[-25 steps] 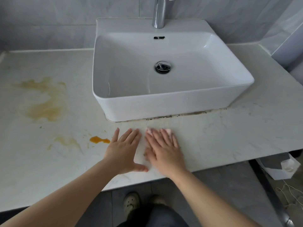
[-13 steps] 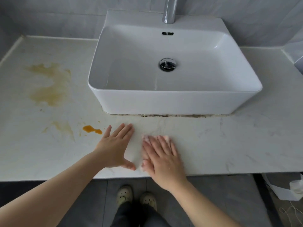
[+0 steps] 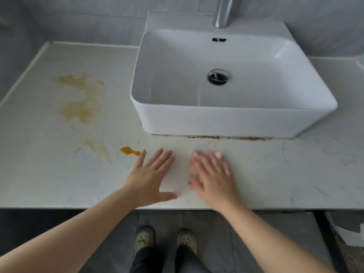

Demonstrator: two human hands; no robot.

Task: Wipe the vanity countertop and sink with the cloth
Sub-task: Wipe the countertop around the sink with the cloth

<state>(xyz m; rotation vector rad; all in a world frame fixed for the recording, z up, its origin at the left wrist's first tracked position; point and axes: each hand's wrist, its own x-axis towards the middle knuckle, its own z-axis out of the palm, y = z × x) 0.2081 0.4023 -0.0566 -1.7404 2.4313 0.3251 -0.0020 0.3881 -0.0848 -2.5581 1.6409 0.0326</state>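
Fingers (image 3: 157, 160) of left hand (image 3: 149, 178) and right hand (image 3: 212, 174) straight, flat, gripping nothing; right blurred. Countertop (image 3: 295, 170): yellow stains (image 3: 80, 99) at left. Sink (image 3: 226, 121): upper centre. Cloth (image 3: 179, 174): white, lower centre, under both hands. Orange drop (image 3: 128, 150): beside left fingertips.

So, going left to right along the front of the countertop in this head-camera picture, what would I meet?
A pale yellow smear → orange blob → left hand → right hand, blurred, flat on the white cloth.
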